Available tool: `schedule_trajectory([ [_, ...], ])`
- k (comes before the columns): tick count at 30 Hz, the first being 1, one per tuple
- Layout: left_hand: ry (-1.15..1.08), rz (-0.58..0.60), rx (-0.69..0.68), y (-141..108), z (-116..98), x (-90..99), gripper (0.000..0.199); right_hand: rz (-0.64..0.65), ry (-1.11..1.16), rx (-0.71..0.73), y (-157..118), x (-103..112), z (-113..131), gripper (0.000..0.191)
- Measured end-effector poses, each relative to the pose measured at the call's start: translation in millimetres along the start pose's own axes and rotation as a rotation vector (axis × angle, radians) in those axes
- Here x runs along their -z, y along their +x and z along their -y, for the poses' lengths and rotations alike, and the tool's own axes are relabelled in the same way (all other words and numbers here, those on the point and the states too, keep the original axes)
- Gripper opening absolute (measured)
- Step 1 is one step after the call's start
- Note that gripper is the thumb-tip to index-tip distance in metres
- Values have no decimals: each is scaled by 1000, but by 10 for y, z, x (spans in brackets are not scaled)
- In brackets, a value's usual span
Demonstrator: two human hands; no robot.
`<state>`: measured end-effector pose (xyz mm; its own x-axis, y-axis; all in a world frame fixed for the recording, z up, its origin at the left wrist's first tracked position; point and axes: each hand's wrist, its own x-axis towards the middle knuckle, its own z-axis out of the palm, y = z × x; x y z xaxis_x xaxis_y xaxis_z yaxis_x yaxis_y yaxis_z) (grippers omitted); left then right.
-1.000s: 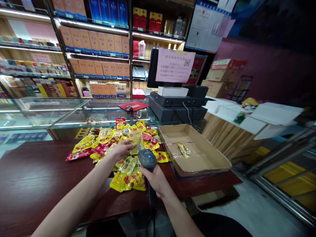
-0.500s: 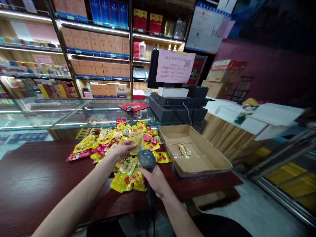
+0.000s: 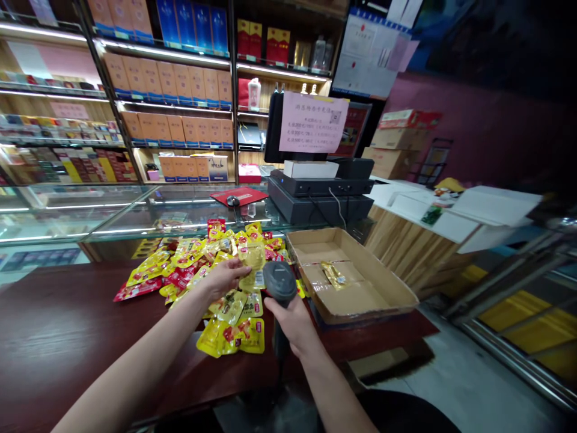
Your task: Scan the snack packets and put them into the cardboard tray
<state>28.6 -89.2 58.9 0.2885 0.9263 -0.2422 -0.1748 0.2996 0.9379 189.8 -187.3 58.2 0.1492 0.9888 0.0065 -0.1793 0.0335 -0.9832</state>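
My left hand point(image 3: 223, 279) grips a yellow snack packet point(image 3: 251, 260) by its lower edge, holding it upright over a heap of yellow and red snack packets point(image 3: 189, 270). In my right hand point(image 3: 291, 322) is a dark grey handheld barcode scanner point(image 3: 280, 282), its head raised close beside that packet. The heap lies on a dark red wooden counter point(image 3: 58, 325). To its right stands a shallow cardboard tray point(image 3: 387, 288), with one gold packet point(image 3: 336, 275) lying inside.
Behind the counter is a glass display case point(image 3: 117, 213), with a computer mouse on a red mat point(image 3: 238, 195) on top. A dark cash register point(image 3: 315, 201) stands beyond the tray. Shelves of boxed goods rise behind, and a white-topped wooden counter runs along the right.
The scanner has moved right, away from the packet, and its head has turned upward. The packet in my left hand now stands more upright. The whole view has shifted slightly.
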Motion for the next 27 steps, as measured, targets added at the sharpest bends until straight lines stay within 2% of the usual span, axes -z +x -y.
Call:
schedule_trajectory([
  [2, -42, 38, 35, -45, -76, -141, 26, -30, 56, -17, 84, 106, 111, 32],
  [5, -179, 213, 106, -31, -200, -409, 24, -55, 197, -117, 218, 326, 294, 30],
  [7, -256, 324, 152, 46, -272, -625, 28, -76, 295, -148, 285, 501, 426, 31],
  [10, -312, 401, 189, 236, -356, -1011, 38, -130, 328, -107, 333, 780, 644, 31],
  [15, -201, 487, 193, 556, -464, -1724, 45, -263, 229, 36, 335, 1200, 983, 30],
  [18, -29, 475, 107, 705, -483, -2018, 46, -313, 200, 101, 361, 1389, 1062, 31],
  [20, 96, 369, 28, 792, -459, -2084, 43, -385, 192, 129, 399, 1481, 1043, 31],
  [22, 160, 268, 5, 854, -419, -2028, 42, -442, 193, 134, 440, 1529, 990, 30],
  [24, 160, 231, 30, 870, -390, -1859, 42, -453, 208, 115, 467, 1508, 932, 29],
  [27, 139, 198, 42, 765, -403, -1457, 41, -406, 248, 44, 459, 1316, 856, 29],
])
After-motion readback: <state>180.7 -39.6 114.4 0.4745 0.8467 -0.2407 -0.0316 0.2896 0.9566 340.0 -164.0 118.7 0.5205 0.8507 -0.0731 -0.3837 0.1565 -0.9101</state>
